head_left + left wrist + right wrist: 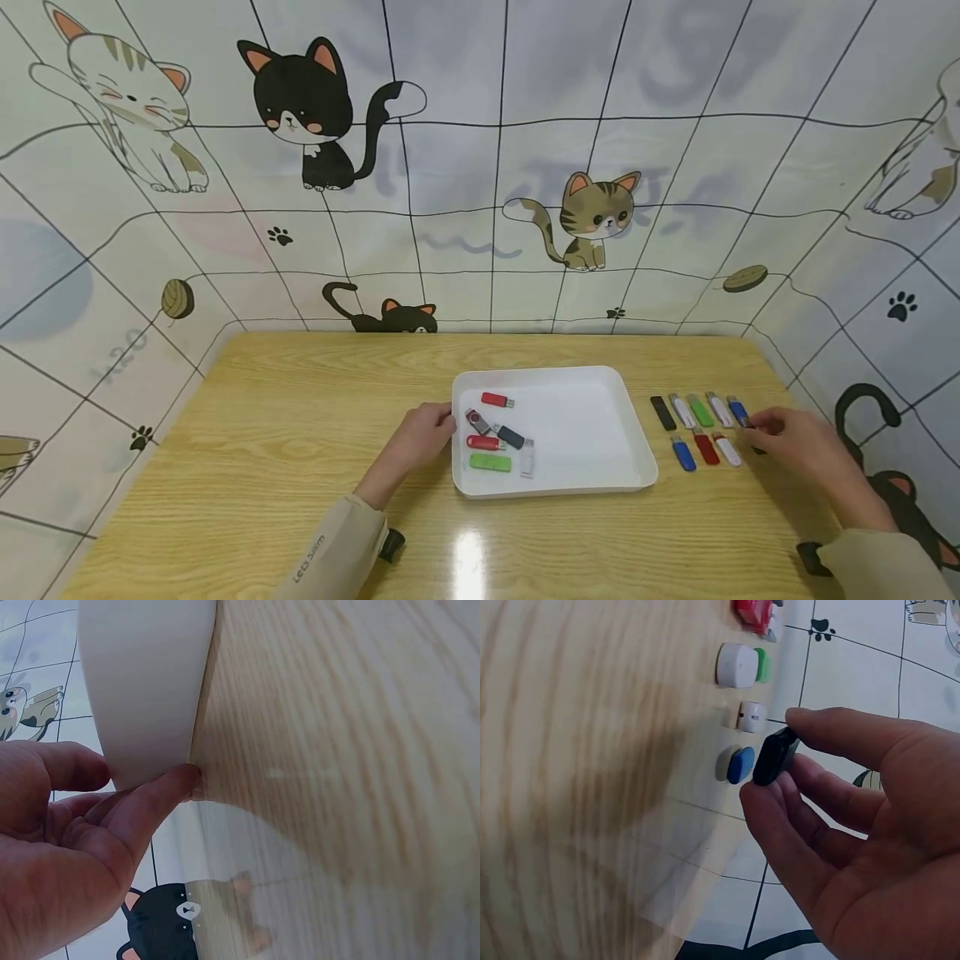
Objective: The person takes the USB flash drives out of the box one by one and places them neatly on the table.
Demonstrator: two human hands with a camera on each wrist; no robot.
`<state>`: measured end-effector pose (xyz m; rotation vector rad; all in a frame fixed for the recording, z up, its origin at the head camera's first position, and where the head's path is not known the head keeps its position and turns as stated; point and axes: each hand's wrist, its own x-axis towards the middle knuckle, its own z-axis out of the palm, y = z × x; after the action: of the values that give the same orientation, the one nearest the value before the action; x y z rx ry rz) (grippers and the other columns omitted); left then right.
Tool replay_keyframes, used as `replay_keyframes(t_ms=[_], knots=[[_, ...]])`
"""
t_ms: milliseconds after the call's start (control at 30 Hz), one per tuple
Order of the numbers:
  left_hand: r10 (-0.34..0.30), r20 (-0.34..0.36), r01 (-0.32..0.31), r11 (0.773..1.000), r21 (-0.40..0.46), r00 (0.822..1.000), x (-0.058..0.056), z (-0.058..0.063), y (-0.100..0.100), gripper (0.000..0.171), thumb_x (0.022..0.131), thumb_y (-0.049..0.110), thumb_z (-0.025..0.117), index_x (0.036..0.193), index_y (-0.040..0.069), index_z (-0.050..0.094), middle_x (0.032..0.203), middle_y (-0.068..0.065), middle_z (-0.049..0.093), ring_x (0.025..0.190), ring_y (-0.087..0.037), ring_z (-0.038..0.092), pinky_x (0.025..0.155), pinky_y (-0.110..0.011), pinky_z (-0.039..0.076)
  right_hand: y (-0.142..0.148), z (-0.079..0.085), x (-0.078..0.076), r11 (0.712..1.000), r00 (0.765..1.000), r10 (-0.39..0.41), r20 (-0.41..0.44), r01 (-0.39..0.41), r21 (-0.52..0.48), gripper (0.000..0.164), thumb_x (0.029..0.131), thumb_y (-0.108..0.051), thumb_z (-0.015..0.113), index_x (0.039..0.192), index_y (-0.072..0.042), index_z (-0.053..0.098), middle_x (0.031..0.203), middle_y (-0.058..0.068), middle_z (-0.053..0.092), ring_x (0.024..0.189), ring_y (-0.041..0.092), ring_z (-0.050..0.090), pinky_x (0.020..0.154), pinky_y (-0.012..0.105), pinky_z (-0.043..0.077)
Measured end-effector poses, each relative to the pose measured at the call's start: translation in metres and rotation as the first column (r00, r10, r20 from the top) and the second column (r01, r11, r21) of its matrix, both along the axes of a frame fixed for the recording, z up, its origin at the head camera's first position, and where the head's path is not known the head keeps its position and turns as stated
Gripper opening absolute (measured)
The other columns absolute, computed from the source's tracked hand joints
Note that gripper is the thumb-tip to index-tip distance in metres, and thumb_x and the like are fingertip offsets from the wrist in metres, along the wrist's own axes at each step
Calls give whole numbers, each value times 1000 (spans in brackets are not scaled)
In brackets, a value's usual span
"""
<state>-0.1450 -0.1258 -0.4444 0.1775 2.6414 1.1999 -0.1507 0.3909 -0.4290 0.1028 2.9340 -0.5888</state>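
My left hand (416,437) holds the left side of a white tray (592,433), its thumb and fingers at the tray's edge in the left wrist view. Several USB flash drives lie in the tray's left part, among them a red one (495,400), a green one (490,462) and a dark one (510,436). On the right, my right hand (798,446) pinches a black USB flash drive (774,757) between thumb and fingertips. It is beside two rows of drives, close to a blue one (738,412) at the back row's right end.
The front row right of the tray has a blue drive (683,454), a red drive (706,448) and a white drive (727,450). A black drive (663,412) starts the back row. Cat-patterned cloth walls (450,167) surround the wooden table (300,400).
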Motion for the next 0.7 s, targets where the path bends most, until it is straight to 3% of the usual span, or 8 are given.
replay_keyframes(t_ms=[167, 333, 700], knots=[[-4, -6, 4, 1000, -4, 1000, 0, 1, -1, 31, 98, 10, 45, 119, 0, 65, 70, -3, 51, 59, -13, 46, 52, -26, 37, -1, -5, 0, 1000, 998, 29, 47, -29, -4, 59, 84, -43, 68, 104, 12, 63, 89, 16, 66, 76, 22, 58, 61, 37, 45], [3, 3, -3, 1000, -12, 1000, 1, 2, -1, 27, 98, 11, 45, 112, 1, 66, 68, -2, 50, 58, -13, 45, 51, -26, 37, -4, -7, -3, 998, 995, 54, 79, -57, 28, 55, 84, -40, 68, 100, 13, 64, 88, 16, 67, 78, 26, 59, 67, 44, 46], [-6, -21, 6, 1000, -18, 1000, 1, 2, -1, 30, 97, 11, 45, 116, 1, 66, 76, -5, 56, 60, -13, 46, 52, -26, 38, -9, -8, -8, 997, 991, 5, 132, -14, 73, 50, 85, -36, 69, 102, 11, 63, 93, 20, 66, 83, 31, 58, 72, 50, 44]])
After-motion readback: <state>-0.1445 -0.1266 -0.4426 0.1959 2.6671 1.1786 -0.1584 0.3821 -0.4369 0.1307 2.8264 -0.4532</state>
